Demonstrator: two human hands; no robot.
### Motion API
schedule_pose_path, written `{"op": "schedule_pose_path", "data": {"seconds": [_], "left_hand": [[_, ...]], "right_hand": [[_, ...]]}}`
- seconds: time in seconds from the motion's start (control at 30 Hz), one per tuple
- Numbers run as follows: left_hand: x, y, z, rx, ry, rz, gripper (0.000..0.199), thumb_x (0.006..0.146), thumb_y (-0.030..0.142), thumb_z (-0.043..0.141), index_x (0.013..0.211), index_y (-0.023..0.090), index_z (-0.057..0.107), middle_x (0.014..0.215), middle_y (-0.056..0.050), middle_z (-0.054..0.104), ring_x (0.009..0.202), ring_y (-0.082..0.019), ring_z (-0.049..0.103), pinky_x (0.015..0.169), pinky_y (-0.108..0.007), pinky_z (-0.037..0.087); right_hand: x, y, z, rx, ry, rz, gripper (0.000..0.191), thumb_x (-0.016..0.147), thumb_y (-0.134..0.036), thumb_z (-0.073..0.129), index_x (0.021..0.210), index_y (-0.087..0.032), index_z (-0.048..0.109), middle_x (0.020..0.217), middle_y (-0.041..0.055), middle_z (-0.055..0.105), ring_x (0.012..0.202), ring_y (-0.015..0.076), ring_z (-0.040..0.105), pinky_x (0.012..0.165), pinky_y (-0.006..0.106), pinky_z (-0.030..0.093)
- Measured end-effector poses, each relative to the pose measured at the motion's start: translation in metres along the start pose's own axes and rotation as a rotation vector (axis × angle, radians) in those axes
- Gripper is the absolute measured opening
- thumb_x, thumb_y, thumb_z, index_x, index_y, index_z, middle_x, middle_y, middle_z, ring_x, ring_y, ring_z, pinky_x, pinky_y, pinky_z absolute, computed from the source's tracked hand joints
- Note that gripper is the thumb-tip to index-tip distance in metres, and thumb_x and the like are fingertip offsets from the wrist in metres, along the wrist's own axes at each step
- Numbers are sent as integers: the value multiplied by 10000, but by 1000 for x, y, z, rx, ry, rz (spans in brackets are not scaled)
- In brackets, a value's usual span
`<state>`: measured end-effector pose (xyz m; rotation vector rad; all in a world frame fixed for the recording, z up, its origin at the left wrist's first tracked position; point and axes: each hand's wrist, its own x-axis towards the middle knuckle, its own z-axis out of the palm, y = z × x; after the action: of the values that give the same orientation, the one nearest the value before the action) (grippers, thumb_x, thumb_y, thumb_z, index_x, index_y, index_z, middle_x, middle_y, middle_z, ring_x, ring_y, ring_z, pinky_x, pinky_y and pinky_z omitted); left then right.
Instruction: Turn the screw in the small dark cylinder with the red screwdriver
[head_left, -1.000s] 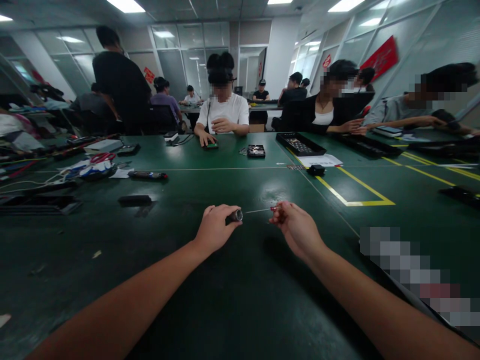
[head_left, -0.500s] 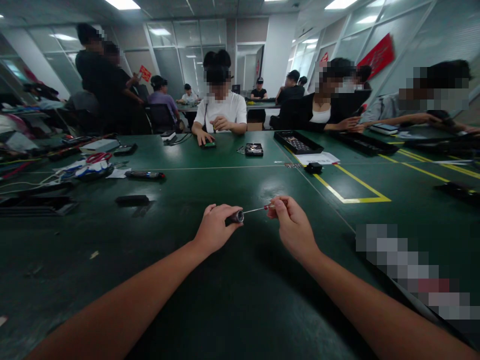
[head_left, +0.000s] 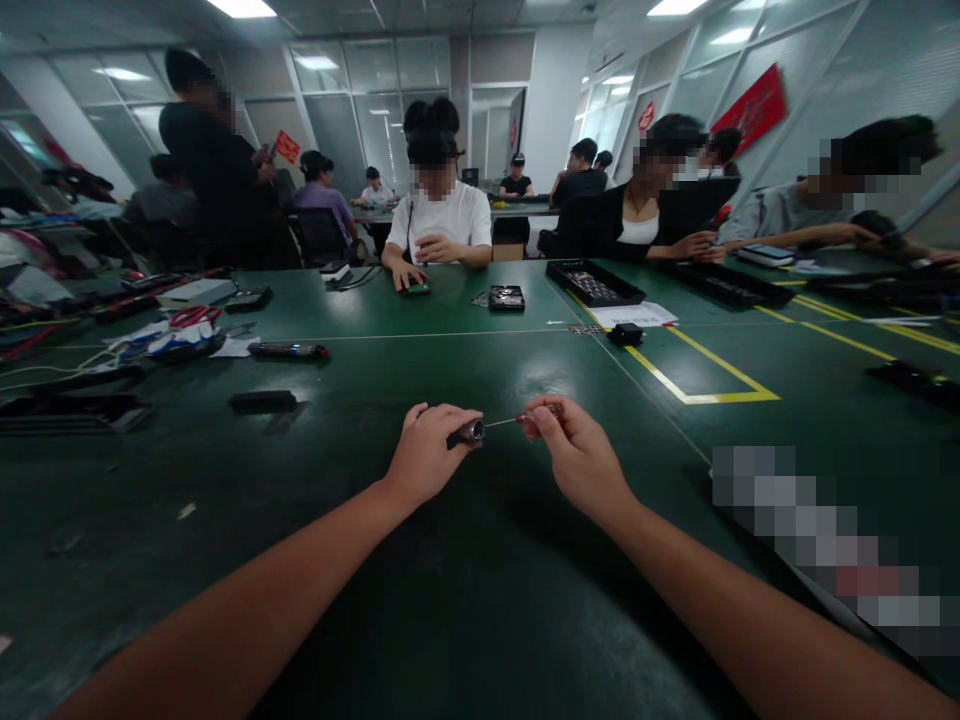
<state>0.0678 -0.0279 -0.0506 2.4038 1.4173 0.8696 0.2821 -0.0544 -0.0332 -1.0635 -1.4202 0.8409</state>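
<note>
My left hand [head_left: 429,452] is closed around a short dark cylinder [head_left: 472,431] with a round, hollow-looking end facing me. Between the fingers and thumb of my right hand [head_left: 576,448] is a screwdriver [head_left: 519,418] with a thin metal shaft and a red collar at its handle. The shaft points left and its tip meets the cylinder's end; whether it goes inside I cannot tell. Both hands are held above the green table [head_left: 420,620]. My fingers cover most of the cylinder and part of the screwdriver handle.
Left on the table lie a pen-shaped tool [head_left: 289,350], a black block [head_left: 262,401], red scissors [head_left: 195,316] and cables. Farther off are a small box of parts [head_left: 507,298], a black tray [head_left: 595,283] and a black piece [head_left: 625,334]. A person in white [head_left: 439,220] sits opposite.
The screwdriver and my right hand have shifted left, closer to the cylinder, and less of the shaft shows. My left hand keeps its grip almost in place.
</note>
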Motion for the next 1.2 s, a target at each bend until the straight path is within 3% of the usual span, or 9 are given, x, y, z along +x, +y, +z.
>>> {"op": "schedule_pose_path", "data": {"seconds": [0.4, 0.63, 0.8, 1.0, 1.1, 1.2], "left_hand": [[0, -5, 3, 4, 15, -22, 344, 887, 243, 730, 1220, 302, 668, 1211, -4, 699, 1165, -228, 609, 1141, -567, 286], [2, -4, 1, -43, 38, -16, 260, 883, 227, 716, 1137, 216, 662, 1186, -50, 685, 1126, -241, 613, 1079, -489, 426], [-1, 6, -1, -77, -94, 76, 340, 938, 195, 604, 1277, 203, 589, 1242, -69, 647, 1164, -228, 596, 1028, -412, 493], [0, 38, 6, 28, -293, 230, 344, 880, 82, 541, 1217, 134, 585, 1191, -112, 653, 1104, -245, 606, 1024, -404, 492], [5, 53, 12, 74, -356, 209, 402, 852, 46, 477, 1235, 124, 574, 1148, -137, 657, 1069, -273, 622, 961, -431, 520], [12, 63, 19, 127, -383, 126, 400, 867, 169, 549, 1267, 152, 572, 1106, -140, 661, 1014, -321, 644, 832, -459, 556]], "right_hand": [[-2, -2, -4, -90, 58, -56, 225, 990, -433, 512, 975, -233, 614, 833, 27, 652, 784, 196, 622, 745, 357, 490], [-1, -7, -7, -93, 190, -75, 222, 989, -432, 510, 959, -242, 620, 818, 25, 650, 776, 199, 617, 738, 361, 489], [0, -14, -9, -93, 264, -90, 210, 983, -421, 505, 952, -247, 617, 791, 19, 639, 756, 198, 615, 724, 360, 489], [3, -17, -12, -66, 317, -123, 192, 979, -409, 512, 960, -246, 612, 792, 12, 634, 751, 190, 610, 722, 352, 481], [5, -18, -13, -49, 328, -133, 187, 979, -401, 512, 947, -245, 609, 774, 6, 624, 736, 188, 603, 706, 347, 475], [5, -17, -13, -47, 324, -136, 186, 984, -397, 510, 949, -243, 608, 766, 5, 623, 730, 187, 599, 702, 348, 467]]}}
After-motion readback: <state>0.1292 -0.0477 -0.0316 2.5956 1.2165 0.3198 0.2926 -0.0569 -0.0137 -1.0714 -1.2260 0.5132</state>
